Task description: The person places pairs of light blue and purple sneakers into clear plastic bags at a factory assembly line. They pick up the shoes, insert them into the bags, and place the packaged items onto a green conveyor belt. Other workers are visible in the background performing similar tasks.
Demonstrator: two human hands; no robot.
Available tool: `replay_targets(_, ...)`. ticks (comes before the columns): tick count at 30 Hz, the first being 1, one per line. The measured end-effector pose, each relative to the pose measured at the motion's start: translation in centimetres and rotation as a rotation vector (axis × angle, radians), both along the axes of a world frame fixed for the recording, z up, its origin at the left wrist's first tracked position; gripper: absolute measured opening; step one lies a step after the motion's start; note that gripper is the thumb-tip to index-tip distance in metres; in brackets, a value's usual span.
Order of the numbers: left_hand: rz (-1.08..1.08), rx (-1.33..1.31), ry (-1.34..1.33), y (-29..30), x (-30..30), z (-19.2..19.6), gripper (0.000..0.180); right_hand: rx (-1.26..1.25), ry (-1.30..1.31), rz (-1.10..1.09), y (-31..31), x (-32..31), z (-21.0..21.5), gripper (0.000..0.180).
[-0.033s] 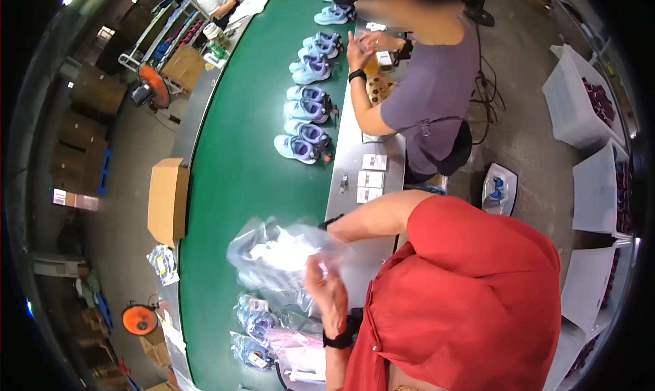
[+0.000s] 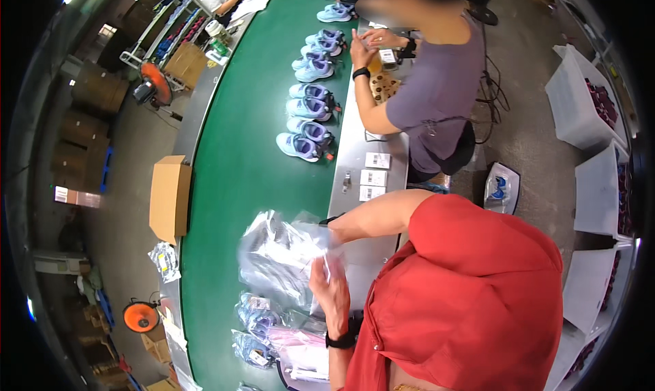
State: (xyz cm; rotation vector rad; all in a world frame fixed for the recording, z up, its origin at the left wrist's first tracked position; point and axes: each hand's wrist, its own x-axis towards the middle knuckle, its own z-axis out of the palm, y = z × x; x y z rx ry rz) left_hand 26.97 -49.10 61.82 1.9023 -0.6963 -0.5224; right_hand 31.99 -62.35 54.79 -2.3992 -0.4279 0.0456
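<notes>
A crumpled clear plastic bag (image 2: 280,254) is spread over the green work surface (image 2: 239,152), with strong glare on it. Fingers of my left hand (image 2: 330,287), which comes from the lower edge, pinch the bag's near side. My right hand (image 2: 336,235) reaches in from the other side at the bag's upper right; its fingers are hidden behind the plastic. Whether anything lies inside the bag I cannot make out. Just below it are light-blue shoes in clear bags (image 2: 256,316) and a stack of pinkish plastic (image 2: 297,343), close to my left wrist.
Pairs of light-blue shoes (image 2: 307,108) line the green surface farther up. A co-worker in a purple top (image 2: 443,84) works at the metal side table (image 2: 344,203), where small white boxes (image 2: 373,177) lie. An open cardboard box (image 2: 169,197) stands on the left edge; white bins (image 2: 583,104) stand right.
The plastic bag has shifted slightly right and looks flatter and more creased. My left hand keeps its pinch and has barely moved. The whole view has shifted a little.
</notes>
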Motion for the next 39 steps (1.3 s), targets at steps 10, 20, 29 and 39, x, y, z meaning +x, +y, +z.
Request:
replay_targets(10,0.333,0.116,-0.062,0.8,3.4,0.9,0.011,-0.16,0.209,0.069,-0.4,0.6,-1.1,0.021)
replay_targets(20,0.641,-0.213,-0.002,-2.0,13.8,0.3,0.024,0.439,-0.184,-0.548,-11.9,2.1,0.7,0.029)
replay_targets(29,0.609,-0.081,0.059,-5.7,13.2,-0.5,0.015,-0.655,0.328,-0.638,-20.6,5.0,-11.3,0.045)
replay_targets(39,0.678,-0.217,0.123,-3.1,15.6,-1.2,0.021,1.279,0.201,-0.512,-20.1,2.9,1.8,0.049)
